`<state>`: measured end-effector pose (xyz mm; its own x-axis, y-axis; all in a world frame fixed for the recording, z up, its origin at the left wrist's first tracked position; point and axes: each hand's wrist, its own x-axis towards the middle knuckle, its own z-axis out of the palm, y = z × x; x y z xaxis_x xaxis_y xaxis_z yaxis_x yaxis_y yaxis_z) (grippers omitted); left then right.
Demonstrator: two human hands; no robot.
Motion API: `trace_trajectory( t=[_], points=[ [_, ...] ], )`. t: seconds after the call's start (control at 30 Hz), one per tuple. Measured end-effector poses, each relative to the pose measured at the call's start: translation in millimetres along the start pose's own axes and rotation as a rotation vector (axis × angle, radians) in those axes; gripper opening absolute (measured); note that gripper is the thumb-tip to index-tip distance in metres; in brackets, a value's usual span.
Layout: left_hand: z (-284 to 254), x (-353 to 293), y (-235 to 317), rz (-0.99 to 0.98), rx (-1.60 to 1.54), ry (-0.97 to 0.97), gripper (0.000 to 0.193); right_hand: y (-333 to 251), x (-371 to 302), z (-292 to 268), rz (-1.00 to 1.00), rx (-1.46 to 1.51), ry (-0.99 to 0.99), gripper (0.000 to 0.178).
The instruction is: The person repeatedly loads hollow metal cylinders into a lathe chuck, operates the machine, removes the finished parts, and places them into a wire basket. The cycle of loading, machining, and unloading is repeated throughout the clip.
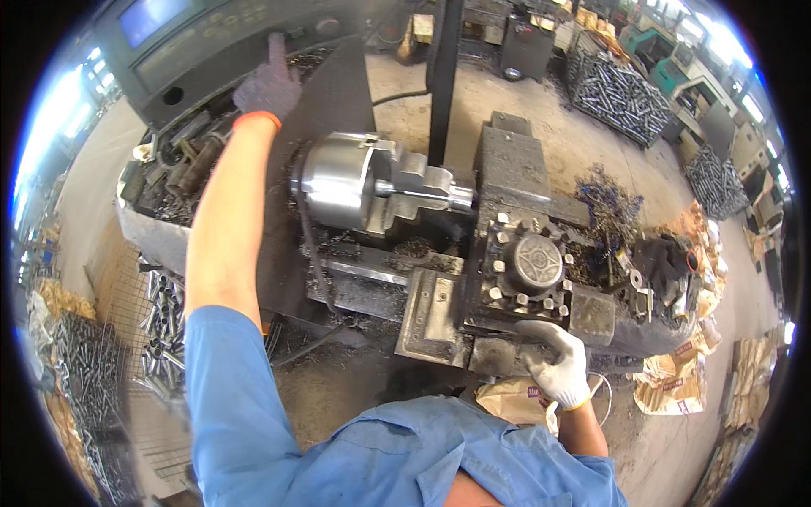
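Note:
My left hand (269, 88), in a dark glove with an orange cuff, reaches up to the control panel (211, 42) of a lathe. Its index finger stretches to the panel's lower edge, and nothing shows in the hand. A shiny steel chuck (340, 179) with stepped jaws (416, 182) grips a short metal workpiece (460, 198). To the right of the chuck stands a square tool post (534, 262) ringed with bolts. My right hand (553, 362), in a white glove, rests its outstretched fingers against the near side of the carriage below the tool post, holding nothing visible.
Metal chips and a dark cloth (663, 266) lie on the machine's right end. Wire baskets of metal rods (621, 97) stand at the back right, and loose metal parts (162, 329) at the left. Brown paper sacks (673, 384) lie at the right. A dark post (445, 84) rises behind the chuck.

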<state>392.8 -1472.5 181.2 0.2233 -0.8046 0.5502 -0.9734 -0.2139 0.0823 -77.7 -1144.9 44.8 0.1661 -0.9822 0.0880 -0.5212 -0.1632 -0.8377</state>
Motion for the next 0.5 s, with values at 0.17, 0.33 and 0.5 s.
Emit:
trace_trajectory(
  t=[0.17, 0.33, 0.5],
  points=[
    [-13, -58, 11, 0.131, -0.163, 0.198, 0.074, 19, -6, 19, -0.046, -0.028, -0.189, 0.031],
    [-3, -328, -45, 0.280, -0.254, -0.153, 0.030, 28, 9, 106, -0.042, 0.093, -0.528, 0.030],
    [-32, -751, -180, -1.189, -0.453, -0.362, 0.050, 27, 6, 251, -0.099, 0.286, -1.069, 0.036]
  ],
)
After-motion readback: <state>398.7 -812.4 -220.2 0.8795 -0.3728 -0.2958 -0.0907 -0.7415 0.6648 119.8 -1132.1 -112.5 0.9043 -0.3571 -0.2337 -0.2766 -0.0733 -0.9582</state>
